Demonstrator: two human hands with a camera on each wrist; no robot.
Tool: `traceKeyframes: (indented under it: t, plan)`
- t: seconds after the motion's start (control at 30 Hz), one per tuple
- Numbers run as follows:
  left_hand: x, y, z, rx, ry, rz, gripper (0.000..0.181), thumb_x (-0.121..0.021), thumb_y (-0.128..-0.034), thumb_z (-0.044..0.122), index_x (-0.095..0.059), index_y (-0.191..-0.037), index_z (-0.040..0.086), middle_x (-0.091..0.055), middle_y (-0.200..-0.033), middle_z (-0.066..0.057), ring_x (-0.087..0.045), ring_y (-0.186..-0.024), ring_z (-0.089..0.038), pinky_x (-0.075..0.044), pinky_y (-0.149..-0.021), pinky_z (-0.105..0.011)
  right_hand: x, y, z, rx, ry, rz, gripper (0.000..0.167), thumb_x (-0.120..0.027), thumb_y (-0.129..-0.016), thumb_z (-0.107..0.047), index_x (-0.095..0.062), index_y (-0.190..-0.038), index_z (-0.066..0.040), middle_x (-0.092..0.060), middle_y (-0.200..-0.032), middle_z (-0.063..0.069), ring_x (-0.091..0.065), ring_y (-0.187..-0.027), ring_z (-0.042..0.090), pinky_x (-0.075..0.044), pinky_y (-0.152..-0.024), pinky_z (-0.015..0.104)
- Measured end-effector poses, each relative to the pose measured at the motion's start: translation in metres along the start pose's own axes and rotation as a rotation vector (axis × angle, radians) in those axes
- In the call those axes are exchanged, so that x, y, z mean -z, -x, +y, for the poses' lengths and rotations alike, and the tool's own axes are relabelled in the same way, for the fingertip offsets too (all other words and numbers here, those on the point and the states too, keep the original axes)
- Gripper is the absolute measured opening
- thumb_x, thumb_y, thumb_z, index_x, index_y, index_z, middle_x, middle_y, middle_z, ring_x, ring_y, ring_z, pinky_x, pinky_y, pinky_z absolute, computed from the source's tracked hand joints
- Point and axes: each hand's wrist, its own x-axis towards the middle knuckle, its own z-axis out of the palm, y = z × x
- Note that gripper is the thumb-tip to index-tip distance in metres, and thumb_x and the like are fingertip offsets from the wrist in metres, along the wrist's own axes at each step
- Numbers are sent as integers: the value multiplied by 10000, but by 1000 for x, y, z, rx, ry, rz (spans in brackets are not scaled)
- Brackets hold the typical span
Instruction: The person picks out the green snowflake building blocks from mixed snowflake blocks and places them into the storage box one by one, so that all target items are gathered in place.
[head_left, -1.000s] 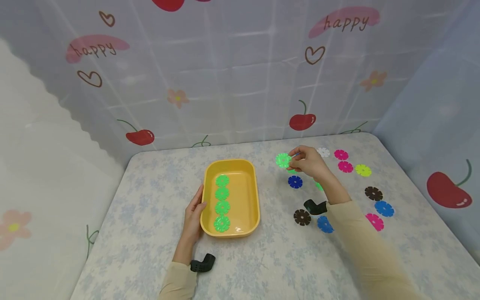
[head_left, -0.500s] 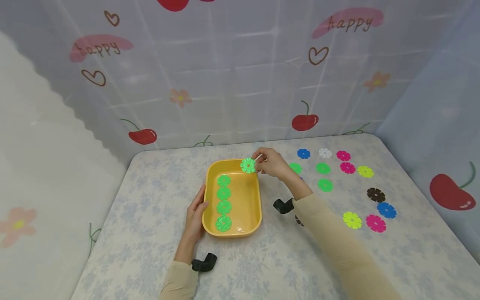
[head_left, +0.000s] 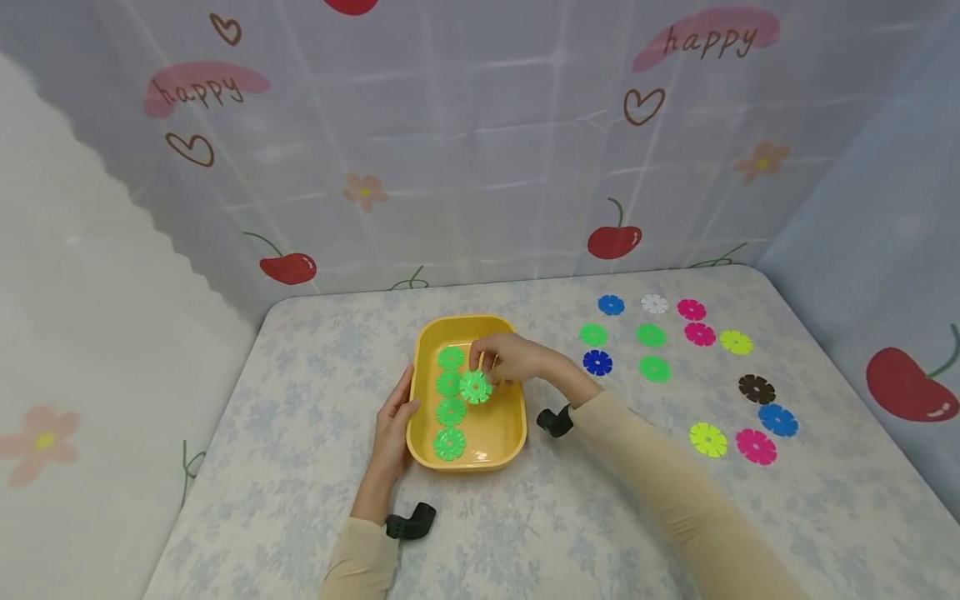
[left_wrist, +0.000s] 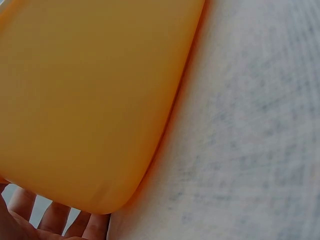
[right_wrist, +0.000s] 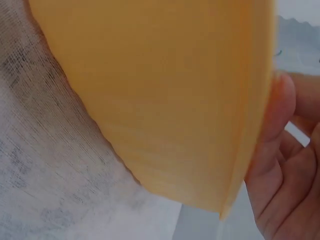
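A yellow tray [head_left: 491, 450] stands on the table, with several green flower discs [head_left: 450, 443] in a column along its left side. My left hand [head_left: 390, 433] grips the tray's left wall, thumb at the rim; the left wrist view shows its fingers [left_wrist: 52, 217] against the tray wall [left_wrist: 95, 110]. Over the tray, my right hand [head_left: 513, 358] pinches another green disc [head_left: 476, 387], just right of the column. In the right wrist view, the tray wall [right_wrist: 160, 100] hides the fingertips of the right hand [right_wrist: 290, 165] and the disc.
Right of the tray lie loose discs: green [head_left: 655, 369], dark blue [head_left: 597, 362], light blue [head_left: 777, 420], white [head_left: 654, 304], pink [head_left: 756, 447], yellow [head_left: 708, 439] and brown [head_left: 757, 388]. A printed curtain [head_left: 495, 167] hangs behind the table.
My right hand has carried the green disc leftward from the loose discs, past the tray's far right rim and down over its inside. The left hand stays at the tray's left wall.
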Motion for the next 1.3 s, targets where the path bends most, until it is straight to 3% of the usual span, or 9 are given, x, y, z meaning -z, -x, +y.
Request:
traceKeyframes:
  t: [0.2, 0.3, 0.53, 0.73, 0.9, 1.13, 1.3]
  plan:
    - [-1, 1, 1, -9, 6, -7, 547, -426, -1036, 138, -286, -1556, 231, -184, -1631, 67, -161, -1509, -130, -364, -1068, -111, -12, -4, -4, 28, 128, -167, 227, -568, -871, 106, -637, -991, -74, -602, -846, 61, -538, -606, 228, -432, -520, 213]
    - [-1, 1, 1, -9, 4, -3, 547, -427, -1035, 137, -289, -1555, 230, -189, -1629, 67, -168, -1507, -132, -366, -1067, -112, -16, -7, -6, 42, 172, -206, 219, -594, -859, 110, -652, -970, -70, -612, -840, 63, -512, -593, 149, -445, -535, 208]
    - [0, 0, -1, -7, -6, 4, 545, -437, -1032, 143, -299, -1552, 229, -195, -1629, 62, -169, -1508, -135, -372, -1051, -94, -28, -12, -4, 12, 233, -271, 236, -636, -848, 91, -693, -956, -111, -616, -820, 9, -542, -685, 110, -474, -590, 201]
    - [1, -1, -1, -5, -6, 8, 546, -442, -1028, 139, -307, -1548, 238, -203, -1627, 68, -177, -1505, -133, -376, -1048, -96, -33, -14, -2, 6, 287, -271, 225, -660, -845, 75, -700, -945, -123, -645, -866, 53, -548, -710, 113, -481, -610, 202]
    - [1, 0, -1, 8, -6, 17, 552, -446, -1022, 139, -310, -1548, 237, -210, -1624, 76, -175, -1504, -119, -368, -1048, -87, -36, -13, -1, -2, 308, -266, 219, -660, -840, 77, -696, -920, -124, -601, -797, -15, -543, -680, 109, -472, -583, 201]
    - [1, 0, -1, 1, 4, 7, 550, -432, -1028, 125, -300, -1552, 228, -200, -1627, 74, -165, -1507, -120, -360, -1058, -90, -39, -12, -2, -35, 322, -263, 238, -651, -813, 103, -696, -916, -106, -588, -778, -14, -530, -658, 106, -471, -568, 203]
    - [1, 0, -1, -1, 7, 6, 549, -431, -1030, 128, -297, -1553, 228, -201, -1627, 74, -165, -1507, -120, -354, -1065, -94, -42, -12, -2, -42, 383, -257, 210, -684, -819, 66, -694, -912, -122, -548, -751, -51, -503, -682, 102, -444, -578, 198]
